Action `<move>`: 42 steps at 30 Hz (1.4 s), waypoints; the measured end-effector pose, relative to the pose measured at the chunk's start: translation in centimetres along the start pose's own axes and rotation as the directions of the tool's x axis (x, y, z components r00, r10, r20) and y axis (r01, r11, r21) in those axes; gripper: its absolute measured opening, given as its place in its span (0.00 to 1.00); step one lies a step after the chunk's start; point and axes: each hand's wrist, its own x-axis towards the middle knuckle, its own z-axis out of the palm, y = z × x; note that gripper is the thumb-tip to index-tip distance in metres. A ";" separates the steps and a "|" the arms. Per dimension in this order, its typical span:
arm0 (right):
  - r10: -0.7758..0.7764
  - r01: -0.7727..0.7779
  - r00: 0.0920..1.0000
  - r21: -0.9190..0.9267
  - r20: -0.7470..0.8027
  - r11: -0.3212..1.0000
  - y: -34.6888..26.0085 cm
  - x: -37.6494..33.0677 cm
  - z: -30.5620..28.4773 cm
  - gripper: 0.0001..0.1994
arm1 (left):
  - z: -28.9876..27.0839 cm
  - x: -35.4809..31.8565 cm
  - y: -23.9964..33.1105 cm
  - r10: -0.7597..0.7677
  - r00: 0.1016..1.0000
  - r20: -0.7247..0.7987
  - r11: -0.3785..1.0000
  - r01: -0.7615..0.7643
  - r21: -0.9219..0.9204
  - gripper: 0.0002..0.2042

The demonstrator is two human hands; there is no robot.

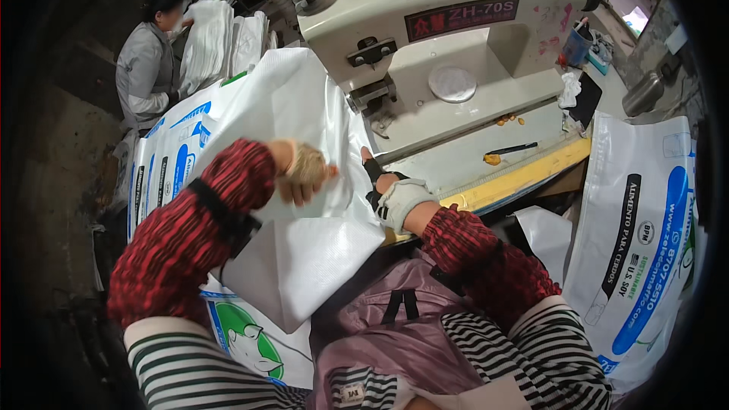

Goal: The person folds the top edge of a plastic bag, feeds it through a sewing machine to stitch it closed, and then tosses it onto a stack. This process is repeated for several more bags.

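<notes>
The big white bag lies on the left, with its right edge right beside the sewing machine. The left hand is over the bag with its fingers bent, but it is blurry, so I can't tell if they grip it. The right hand is at the bag's edge by the table; I can't tell if its fingers pinch the edge. The bag looks partway through, I think. No finished seam shows, so I can't say how much is left.
</notes>
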 end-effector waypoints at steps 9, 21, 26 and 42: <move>-0.017 0.067 0.987 -0.317 0.160 0.946 1.9 -6.8 3.1 0.22 | 21.9 8.6 24.9 -0.157 0.975 -0.156 0.911 0.204 0.358 0.20; -0.062 0.142 0.858 0.119 -0.510 0.983 2.7 -0.7 3.9 0.23 | 24.3 5.6 24.8 -0.108 0.764 -0.636 0.685 0.521 0.510 0.12; -0.476 0.232 0.761 -0.501 -0.440 0.834 3.3 -7.1 4.0 0.18 | 23.7 15.5 26.0 -0.044 0.837 -0.545 0.783 0.368 0.502 0.11; 0.000 0.022 0.998 -0.345 0.064 0.938 1.6 -6.5 1.7 0.18 | 19.9 6.3 27.8 -0.215 0.682 -0.699 0.556 0.674 0.487 0.11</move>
